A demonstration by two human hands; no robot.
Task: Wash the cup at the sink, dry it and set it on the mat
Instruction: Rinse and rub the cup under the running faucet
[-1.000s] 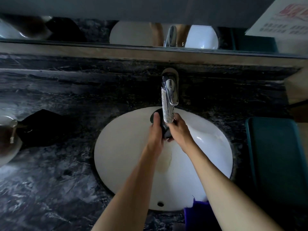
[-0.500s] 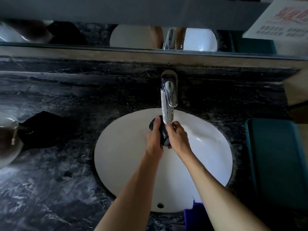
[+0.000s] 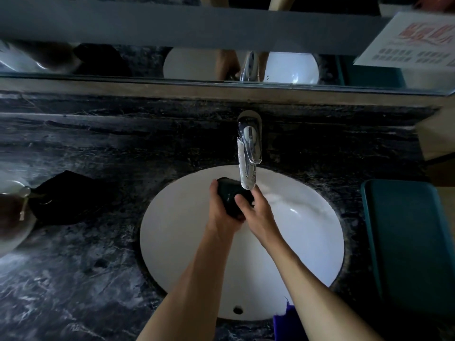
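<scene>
The washing step is in hand: both hands hold the dark cup (image 3: 231, 196) over the white sink (image 3: 307, 242), right under the tip of the chrome faucet (image 3: 247, 163). The left hand (image 3: 220, 212) wraps the cup from its left side, thumb up along the rim end, while the right hand (image 3: 258, 212) closes on it from the right, its thumb laid across the cup's near face, so the cup sits clamped between the two palms and tilted rather than upright. Judging by this, rinsing or rubbing is under way and drying has not begun. The next move likely calls for turning the cup within the grip so every face meets the spout, then lifting it clear of the faucet tip just above the fingers without knocking it. A dark cloth (image 3: 66, 198) lies well to the left of the grip on the marble counter (image 3: 98, 279), and a teal mat (image 3: 408, 242) lies well to the right of it; either reach means freeing one hand. Whether water is running cannot be told; no stream shows in the dim light. The cup's mouth, any handle, and its far side are hidden by fingers and spout, and the mat is cut off at the right edge.
</scene>
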